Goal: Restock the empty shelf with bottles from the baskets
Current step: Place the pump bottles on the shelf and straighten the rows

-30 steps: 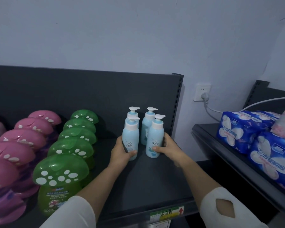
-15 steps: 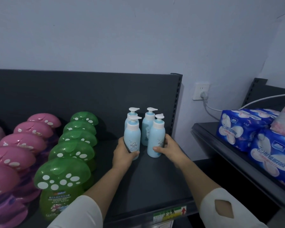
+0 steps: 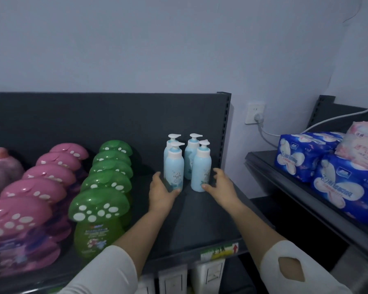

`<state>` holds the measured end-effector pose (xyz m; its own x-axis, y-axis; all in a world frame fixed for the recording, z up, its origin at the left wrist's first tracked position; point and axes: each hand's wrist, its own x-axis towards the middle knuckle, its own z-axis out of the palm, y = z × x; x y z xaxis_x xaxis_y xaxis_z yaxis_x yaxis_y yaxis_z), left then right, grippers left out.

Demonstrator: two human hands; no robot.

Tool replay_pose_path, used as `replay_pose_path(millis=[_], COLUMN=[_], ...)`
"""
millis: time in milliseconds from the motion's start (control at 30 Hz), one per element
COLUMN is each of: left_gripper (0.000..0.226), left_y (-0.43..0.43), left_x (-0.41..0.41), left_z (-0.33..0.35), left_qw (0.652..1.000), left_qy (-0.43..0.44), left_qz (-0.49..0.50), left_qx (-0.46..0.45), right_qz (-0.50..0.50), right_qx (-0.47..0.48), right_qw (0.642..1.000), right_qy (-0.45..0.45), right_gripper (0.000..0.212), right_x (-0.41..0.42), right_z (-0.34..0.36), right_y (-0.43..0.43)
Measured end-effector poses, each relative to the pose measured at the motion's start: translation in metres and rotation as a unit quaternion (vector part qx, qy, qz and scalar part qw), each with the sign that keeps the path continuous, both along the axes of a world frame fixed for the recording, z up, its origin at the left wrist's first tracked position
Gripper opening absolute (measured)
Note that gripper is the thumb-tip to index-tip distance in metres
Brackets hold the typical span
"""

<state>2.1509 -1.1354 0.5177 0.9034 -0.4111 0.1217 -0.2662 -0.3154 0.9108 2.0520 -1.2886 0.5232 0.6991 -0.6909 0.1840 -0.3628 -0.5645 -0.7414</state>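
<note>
Pale blue plastic made up 4 pump bottles that stood upright in a tight group of 2 by 2 near the right end of the dark shelf [image 3: 200, 225], close to its back panel [image 3: 94, 119]. The left hand [image 3: 162, 192] was curled around the lower part of the front-left bottle [image 3: 174, 166], with the thumb in front of the base and the fingers on the far left side, and the bottle rested on the shelf. The right hand [image 3: 221, 185] was wide and holding nothing. Its thumb tip was at the base of the front-right bottle [image 3: 201, 170] and its curved fingers were just beside the bottle, but I cannot tell if they touched it. Behind these 2 stood the rear-left bottle [image 3: 168, 149], mostly hidden, and the rear-right bottle [image 3: 191, 160]. To the left on the same shelf stood a row of green mushroom-cap bottles [image 3: 98, 206], and further left a row of pink mushroom-cap bottles [image 3: 19, 217]. A price label [image 3: 219, 250] was fixed on the front edge of the shelf. On the wall at the right was a white socket [image 3: 255, 113] with a white cable [image 3: 268, 133] plugged in. The neighbouring shelf [image 3: 285, 187] carried blue packs [image 3: 346, 187] and a pink pack [image 3: 361, 143] on top of them.
</note>
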Motion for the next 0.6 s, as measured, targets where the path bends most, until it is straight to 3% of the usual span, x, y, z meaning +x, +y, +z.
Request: replay_pose_path(millis=[167, 367, 600], left_gripper=[0.059, 0.036, 0.032], left_y=[0.045, 0.121, 0.278], left_x=[-0.052, -0.127, -0.152], left_z=[0.005, 0.007, 0.008], left_qw=[0.995, 0.964, 0.913], left_qy=[-0.092, -0.216, -0.274], left_qz=[0.004, -0.023, 0.060], left_qx=[0.048, 0.153, 0.295], right_qz=[0.002, 0.131, 0.229], right_qx=[-0.145, -0.288, -0.393], right_qw=[0.989, 0.947, 0.890], right_qy=[0.017, 0.060, 0.034], right_gripper=[0.043, 0.040, 0.037], right_x=[-0.036, -0.083, -0.098], right_z=[0.005, 0.000, -0.003], right_y=[0.048, 0.129, 0.243])
